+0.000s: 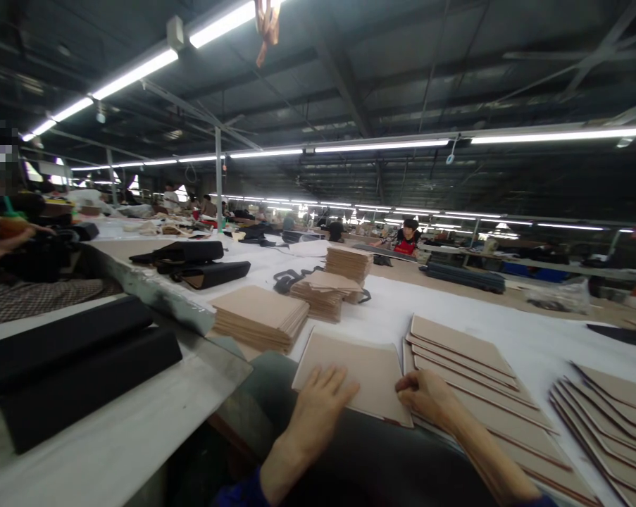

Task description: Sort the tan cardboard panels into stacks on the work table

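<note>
At the far left edge, a co-worker's hand (3, 238) showed above checked cloth (37, 301), too blurred for its fingers to be told apart. In the lower left, folded black pieces (85, 345) lay side by side on a pale table (111, 429), probably to keep them flat. More black pieces (206, 273) sat farther back.

Left of centre stood a stack (259, 310) of beige sheets, roughly squared, perhaps so that it would not slide. In the lower middle, the left hand (320, 401) lay palm down on a beige panel (363, 352), its fingers slightly spread and the thumb apart, seemingly to steady it. That panel was at the near edge of the white table (391, 299). Behind it rose two more stacks (348, 262), with dark straps (290, 280) beside them.

The right hand (428, 396) was at the panel's right edge, thumb and fingertips drawn close; I could not tell whether they were clamped on it. Further right, a fanned row (470, 359) overlapped so that each edge stayed exposed, likely for easy reach; a second fan (618, 415) filled the lower right.

The red apron (405, 246) in the background bore a faint mark, too small to read; no brand or label was legible.
</note>
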Demonstrator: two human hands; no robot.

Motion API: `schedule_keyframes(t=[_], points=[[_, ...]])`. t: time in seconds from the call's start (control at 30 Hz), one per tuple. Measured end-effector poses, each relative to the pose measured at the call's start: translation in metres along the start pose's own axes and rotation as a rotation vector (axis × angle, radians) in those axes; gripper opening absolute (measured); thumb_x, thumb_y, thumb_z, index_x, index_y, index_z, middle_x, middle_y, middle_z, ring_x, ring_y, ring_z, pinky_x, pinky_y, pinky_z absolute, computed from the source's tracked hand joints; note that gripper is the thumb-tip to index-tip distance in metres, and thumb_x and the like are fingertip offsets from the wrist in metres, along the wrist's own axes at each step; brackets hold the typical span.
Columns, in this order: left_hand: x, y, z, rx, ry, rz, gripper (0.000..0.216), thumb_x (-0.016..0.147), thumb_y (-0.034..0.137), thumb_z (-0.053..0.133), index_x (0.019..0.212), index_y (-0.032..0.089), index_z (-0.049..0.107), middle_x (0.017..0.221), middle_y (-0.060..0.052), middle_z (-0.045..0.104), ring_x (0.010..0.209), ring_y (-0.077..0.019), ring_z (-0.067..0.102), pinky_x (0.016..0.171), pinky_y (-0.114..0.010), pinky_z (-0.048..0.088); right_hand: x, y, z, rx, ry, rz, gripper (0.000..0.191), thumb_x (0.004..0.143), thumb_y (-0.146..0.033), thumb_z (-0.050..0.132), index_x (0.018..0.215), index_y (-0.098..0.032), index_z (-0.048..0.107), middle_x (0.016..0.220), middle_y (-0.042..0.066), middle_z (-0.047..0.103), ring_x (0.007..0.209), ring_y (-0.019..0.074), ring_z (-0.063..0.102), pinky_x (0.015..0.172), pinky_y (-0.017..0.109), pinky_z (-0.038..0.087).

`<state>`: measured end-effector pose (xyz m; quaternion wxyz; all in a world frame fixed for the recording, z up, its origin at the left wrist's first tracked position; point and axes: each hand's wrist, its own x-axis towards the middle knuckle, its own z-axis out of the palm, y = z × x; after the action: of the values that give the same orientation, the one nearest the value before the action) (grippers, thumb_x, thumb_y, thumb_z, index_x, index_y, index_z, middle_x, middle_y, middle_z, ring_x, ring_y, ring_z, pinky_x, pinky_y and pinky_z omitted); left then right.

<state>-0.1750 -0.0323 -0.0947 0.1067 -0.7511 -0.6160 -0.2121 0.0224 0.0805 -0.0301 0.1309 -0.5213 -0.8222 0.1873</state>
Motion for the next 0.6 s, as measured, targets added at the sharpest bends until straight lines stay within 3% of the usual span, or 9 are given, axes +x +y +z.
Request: schedule_keyframes(t=[0.13,0.3,0.37,0.47,0.6], points=[[0.005,0.001,-0.004,0.002,-0.046,-0.015,0.069,0.072,-0.002,0.038,0.132,0.033,0.043,0.142,-0.006,0.042,0.132,-0.0255,0.036,0.108,-0.051,0.029,-0.011,-0.012,-0.003,-0.098,0.027,-0.02,0.025,0.07,-0.01,0.051,0.085,-0.018,0.071,0.082,0.008,0.07,0.081,0.0205,0.064,0.07,0.028,0.045],[0.007,0.001,-0.005,0.02,-0.113,-0.018,0.073,0.07,-0.003,0.034,0.132,0.034,0.043,0.142,-0.006,0.041,0.131,-0.028,0.036,0.105,-0.06,0.026,-0.031,-0.041,0.015,-0.33,0.243,-0.09,0.033,0.082,-0.01,0.042,0.099,-0.019,0.068,0.116,0.017,0.06,0.106,0.0314,0.057,0.086,0.043,0.043],[0.007,-0.002,0.0,0.039,-0.106,-0.026,0.074,0.071,-0.003,0.033,0.132,0.037,0.041,0.143,-0.003,0.04,0.132,-0.0304,0.035,0.102,-0.067,0.024,-0.031,-0.048,0.031,-0.276,0.208,-0.235,0.038,0.087,-0.018,0.039,0.118,-0.018,0.06,0.129,0.017,0.054,0.118,0.0302,0.05,0.096,0.042,0.04],[0.006,-0.005,0.007,0.07,-0.064,-0.032,0.072,0.075,-0.003,0.029,0.133,0.039,0.038,0.143,0.0,0.039,0.132,-0.0334,0.033,0.099,-0.072,0.022,-0.022,-0.044,0.053,-0.091,0.037,-0.425,0.056,0.092,-0.041,0.032,0.138,-0.011,0.037,0.143,0.015,0.04,0.133,0.029,0.033,0.109,0.043,0.027],[0.004,-0.004,0.011,0.112,-0.033,-0.009,0.075,0.072,-0.006,0.028,0.132,0.039,0.041,0.141,0.001,0.042,0.13,-0.0331,0.036,0.1,-0.071,0.026,-0.009,-0.026,0.051,-0.122,0.068,-0.395,0.053,0.092,-0.041,0.032,0.132,-0.009,0.046,0.141,0.017,0.041,0.134,0.0279,0.031,0.11,0.045,0.024]])
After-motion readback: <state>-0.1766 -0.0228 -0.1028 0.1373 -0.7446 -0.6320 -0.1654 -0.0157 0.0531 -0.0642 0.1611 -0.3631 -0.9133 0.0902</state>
